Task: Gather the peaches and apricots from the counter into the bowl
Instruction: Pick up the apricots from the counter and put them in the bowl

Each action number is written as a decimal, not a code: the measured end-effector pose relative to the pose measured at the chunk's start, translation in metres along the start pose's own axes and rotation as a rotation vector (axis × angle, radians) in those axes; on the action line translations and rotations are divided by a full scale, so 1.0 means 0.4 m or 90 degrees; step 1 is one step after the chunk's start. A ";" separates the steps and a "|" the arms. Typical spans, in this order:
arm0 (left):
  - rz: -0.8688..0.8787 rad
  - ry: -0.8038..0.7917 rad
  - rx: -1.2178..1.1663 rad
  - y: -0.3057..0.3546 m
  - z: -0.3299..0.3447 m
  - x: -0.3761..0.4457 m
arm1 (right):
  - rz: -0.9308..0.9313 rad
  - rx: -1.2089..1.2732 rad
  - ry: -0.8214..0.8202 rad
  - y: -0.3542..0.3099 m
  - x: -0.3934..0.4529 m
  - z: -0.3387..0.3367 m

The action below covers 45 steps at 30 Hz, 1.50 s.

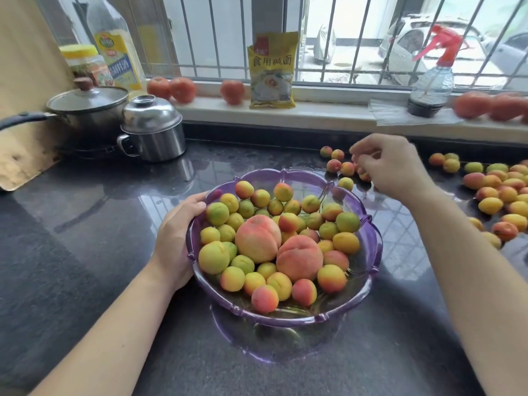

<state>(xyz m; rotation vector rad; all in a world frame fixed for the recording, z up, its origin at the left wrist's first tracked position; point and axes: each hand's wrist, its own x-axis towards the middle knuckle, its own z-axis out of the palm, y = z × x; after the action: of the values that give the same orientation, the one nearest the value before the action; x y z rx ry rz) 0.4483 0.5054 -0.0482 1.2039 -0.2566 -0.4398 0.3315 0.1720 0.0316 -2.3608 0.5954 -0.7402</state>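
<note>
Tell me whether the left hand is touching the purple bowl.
Touching. The head view shows the left hand wrapped against the outer wall of the purple bowl, thumb lying on its rim, with no gap between them.

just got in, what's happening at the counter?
A person is gathering fruit into a purple bowl. The left hand grips its rim; the right hand reaches over loose apricots behind it, fingers curled, hold unclear. Two peaches are already in; more apricots lie to the right.
</note>
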 end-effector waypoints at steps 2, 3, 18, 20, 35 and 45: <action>0.002 0.000 0.002 0.001 0.003 -0.002 | 0.067 -0.068 0.034 0.068 0.001 0.042; 0.002 0.001 0.004 0.002 0.004 -0.003 | 0.081 -0.082 0.039 0.089 -0.006 0.065; 0.005 0.012 0.013 0.000 0.003 -0.002 | 0.026 -0.235 -0.088 0.109 -0.036 0.144; -0.002 0.015 0.005 0.001 0.002 -0.001 | 0.027 -0.183 -0.075 0.108 -0.040 0.136; -0.011 -0.007 -0.009 0.002 -0.005 0.004 | -0.120 0.088 -0.365 -0.201 -0.082 -0.050; 0.005 0.000 -0.009 0.007 0.008 -0.005 | -0.201 -0.286 -0.513 -0.221 -0.125 -0.006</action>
<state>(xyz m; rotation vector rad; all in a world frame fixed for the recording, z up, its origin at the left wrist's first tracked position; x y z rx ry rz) 0.4458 0.5044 -0.0443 1.1884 -0.2572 -0.4334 0.3136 0.2633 0.0722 -2.8997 0.0267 0.2979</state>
